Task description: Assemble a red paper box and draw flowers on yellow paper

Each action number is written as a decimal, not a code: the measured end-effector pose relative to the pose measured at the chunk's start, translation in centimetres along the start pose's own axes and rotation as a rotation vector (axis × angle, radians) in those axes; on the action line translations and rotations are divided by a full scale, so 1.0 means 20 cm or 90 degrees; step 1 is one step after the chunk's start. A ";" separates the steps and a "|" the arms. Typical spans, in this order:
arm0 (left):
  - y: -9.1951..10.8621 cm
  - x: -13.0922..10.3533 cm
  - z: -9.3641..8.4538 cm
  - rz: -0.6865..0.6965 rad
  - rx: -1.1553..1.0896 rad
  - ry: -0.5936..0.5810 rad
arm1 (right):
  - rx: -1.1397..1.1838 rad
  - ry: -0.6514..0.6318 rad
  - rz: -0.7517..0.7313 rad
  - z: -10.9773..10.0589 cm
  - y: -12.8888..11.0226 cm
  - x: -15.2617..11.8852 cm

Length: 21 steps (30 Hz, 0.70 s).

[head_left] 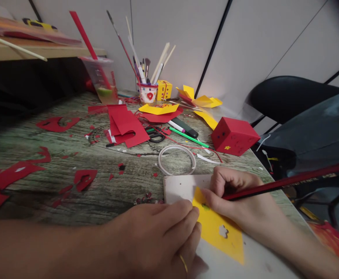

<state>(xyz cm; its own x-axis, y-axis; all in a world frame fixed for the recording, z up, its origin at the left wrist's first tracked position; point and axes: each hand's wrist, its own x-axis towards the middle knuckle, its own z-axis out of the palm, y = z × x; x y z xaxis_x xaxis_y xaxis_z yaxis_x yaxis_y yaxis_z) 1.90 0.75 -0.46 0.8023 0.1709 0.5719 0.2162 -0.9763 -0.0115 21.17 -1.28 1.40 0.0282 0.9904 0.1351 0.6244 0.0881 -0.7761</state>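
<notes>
Yellow paper [214,230] under hands [160,236]; pencil [290,179] in right hand [242,195].

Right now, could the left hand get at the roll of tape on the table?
Probably yes: the roll of tape lies just beyond the white board with nothing on top, though the left hand would have to leave the yellow paper.

Your L hand [163,236] & R hand [241,209]: bare, w/ a gold-coloured ring [183,263] on the L.
The ring's a thin, smooth-looking curved band on one of your lower L fingers; can't tell exactly which, as the others overlap. Your L forearm [56,244] is bare out to the frame edge & looks broad this close to the cam; your R forearm [297,232], bare too, looks slimmer, blurring a bit twd the bottom R corner.
</notes>
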 end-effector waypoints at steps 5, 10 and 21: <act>-0.01 -0.01 0.01 0.009 0.028 -0.027 | -0.018 -0.012 -0.012 0.00 -0.01 0.01; -0.02 -0.02 0.00 0.004 0.046 -0.040 | -0.054 -0.039 -0.036 0.00 -0.02 0.01; 0.02 0.00 0.02 -0.041 0.021 0.025 | -0.067 -0.030 -0.067 -0.01 -0.03 0.01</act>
<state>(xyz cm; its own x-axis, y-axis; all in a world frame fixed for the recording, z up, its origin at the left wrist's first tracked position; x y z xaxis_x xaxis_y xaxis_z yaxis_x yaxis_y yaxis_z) 2.17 0.46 -0.78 0.7639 0.2269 0.6041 0.2848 -0.9586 -0.0001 20.96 -1.19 1.89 -0.0770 0.9804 0.1814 0.7004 0.1827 -0.6899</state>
